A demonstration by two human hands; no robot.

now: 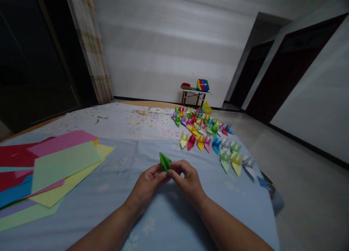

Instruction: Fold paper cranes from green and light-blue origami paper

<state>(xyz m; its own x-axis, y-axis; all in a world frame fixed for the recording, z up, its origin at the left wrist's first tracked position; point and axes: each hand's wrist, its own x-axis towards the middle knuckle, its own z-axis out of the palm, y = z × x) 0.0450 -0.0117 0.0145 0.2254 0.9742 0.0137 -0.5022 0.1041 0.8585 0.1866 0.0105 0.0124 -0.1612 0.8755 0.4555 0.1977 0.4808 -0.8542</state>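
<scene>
Across the wide table draped in a pale blue flowered cloth (131,153), everything is laid out within easy reach of the seated person. On their left a loose fan of large flat coloured paper sheets (62,164) lies overlapped, pink, red, green, yellow and blue. Spread that way, I judge, each colour can be seen and drawn off the top. Ahead and to the right sits a crowd of small folded paper figures (207,134), set upright in rough rows running towards the far edge, apparently parked well clear of the working spot. Behind them, against the white wall, a little side stand (194,94) carries a multicoloured box (203,84).

Nearer in, the left hand (148,185) and the right hand (188,180) meet just above the cloth. Both are closed narrowly, thumb against fingertips, pinching the small green folded paper piece (165,162) between them. It sits at the fingertips of both, its pointed end sticking up and away from the person, off the cloth. Such a two-sided pinch looks suited to pressing a crease.
</scene>
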